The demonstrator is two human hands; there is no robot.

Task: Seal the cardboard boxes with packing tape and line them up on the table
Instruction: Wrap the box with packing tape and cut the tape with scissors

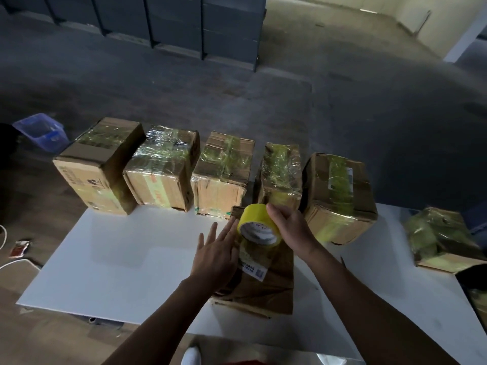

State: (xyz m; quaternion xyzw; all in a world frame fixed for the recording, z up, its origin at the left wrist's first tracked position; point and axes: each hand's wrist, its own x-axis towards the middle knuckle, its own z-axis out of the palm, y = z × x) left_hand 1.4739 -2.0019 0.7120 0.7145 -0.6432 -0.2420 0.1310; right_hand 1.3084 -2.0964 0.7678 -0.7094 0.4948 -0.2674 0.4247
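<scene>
A cardboard box [266,283] lies on the white table [118,264] right in front of me, with a strip of tape and a label on its top. My right hand [291,227] grips a roll of yellow packing tape [259,224] over the box's far end. My left hand [217,252] lies flat with straight fingers on the box's left side, fingertips by the roll. Along the table's far edge stands a row of several taped boxes [222,175]. Another taped box [440,238] sits apart at the right.
A blue plastic bin [42,131] stands on the floor beyond the table's left end. Small litter and a white cable [18,247] lie on the floor at the left. Dark shelving units [184,25] line the far wall. My white shoe [191,356] shows at the bottom.
</scene>
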